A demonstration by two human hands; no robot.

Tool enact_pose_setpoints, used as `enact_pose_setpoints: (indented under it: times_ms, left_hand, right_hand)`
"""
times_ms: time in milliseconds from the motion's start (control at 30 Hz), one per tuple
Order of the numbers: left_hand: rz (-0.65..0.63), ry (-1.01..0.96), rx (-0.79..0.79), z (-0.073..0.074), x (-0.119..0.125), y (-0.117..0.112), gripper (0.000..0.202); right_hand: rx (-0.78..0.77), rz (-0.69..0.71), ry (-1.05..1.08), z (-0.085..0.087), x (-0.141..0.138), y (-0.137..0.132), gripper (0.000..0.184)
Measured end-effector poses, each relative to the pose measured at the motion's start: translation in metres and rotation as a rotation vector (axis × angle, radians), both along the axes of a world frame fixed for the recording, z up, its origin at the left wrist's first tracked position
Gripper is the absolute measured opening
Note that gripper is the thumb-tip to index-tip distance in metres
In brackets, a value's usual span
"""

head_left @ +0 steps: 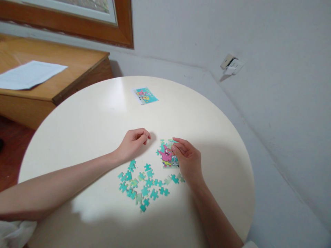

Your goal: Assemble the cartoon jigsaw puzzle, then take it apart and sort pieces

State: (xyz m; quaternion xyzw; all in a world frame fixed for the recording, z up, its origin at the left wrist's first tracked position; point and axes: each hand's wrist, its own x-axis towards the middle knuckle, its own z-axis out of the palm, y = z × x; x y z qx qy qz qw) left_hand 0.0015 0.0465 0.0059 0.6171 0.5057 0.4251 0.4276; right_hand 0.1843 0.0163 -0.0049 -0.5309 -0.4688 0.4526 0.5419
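Where my right hand (190, 160) bends over the table (85, 127), the part-built puzzle (167, 159) lies under and just left of the fingers, well in from the right edge. Thumb and forefinger nearly meet; cannot tell whether they pinch anything. Left hand (134, 142) loosely curled, contents unseen, beyond the loose pieces (145, 190). Puzzle: pink figure, teal ground, ragged left side. My fingers hide its right part; table's near edge cut off.
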Motion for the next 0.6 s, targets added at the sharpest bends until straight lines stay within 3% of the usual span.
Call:
enact_pose_setpoints:
  times_ms: [133, 367, 600]
  left_hand:
    - [-0.087, 0.017, 0.082, -0.002, 0.003, -0.004, 0.020]
    - [-0.232, 0.159, 0.282, 0.000, 0.003, -0.011, 0.016]
    - [-0.349, 0.209, 0.389, -0.006, 0.000, -0.010, 0.018]
  right_hand:
    - [0.003, 0.039, -0.050, -0.002, 0.001, 0.000, 0.019]
    - [0.090, 0.185, -0.321, -0.002, 0.001, -0.005, 0.020]
    - [0.002, 0.285, -0.190, -0.003, -0.002, -0.006, 0.031]
